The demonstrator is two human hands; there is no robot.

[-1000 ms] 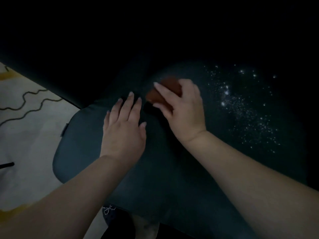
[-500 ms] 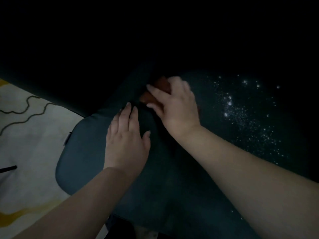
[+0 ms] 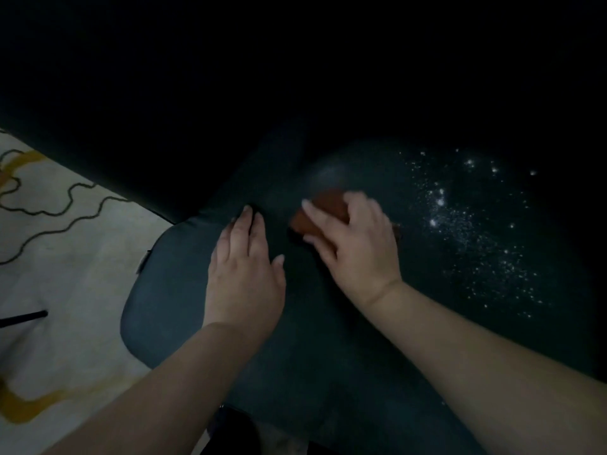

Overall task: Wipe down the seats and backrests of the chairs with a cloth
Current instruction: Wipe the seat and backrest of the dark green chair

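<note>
Rust-brown cloth [image 3: 328, 208] bunched on dark teal chair seat [image 3: 170, 290], near the seat's middle, under right hand [image 3: 354, 247]; fingers curled over it, gripping. Long axis running from lower left to upper right, far end towards the dark backrest. Left hand [image 3: 243, 274] just beside, flat on the seat, fingers straight, holding nothing. White specks [image 3: 466, 231] scattered right of the cloth. Pale patterned floor [image 3: 65, 257] at left.

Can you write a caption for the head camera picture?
Right hand wipes dark chair seat with a reddish cloth; left hand rests flat.
</note>
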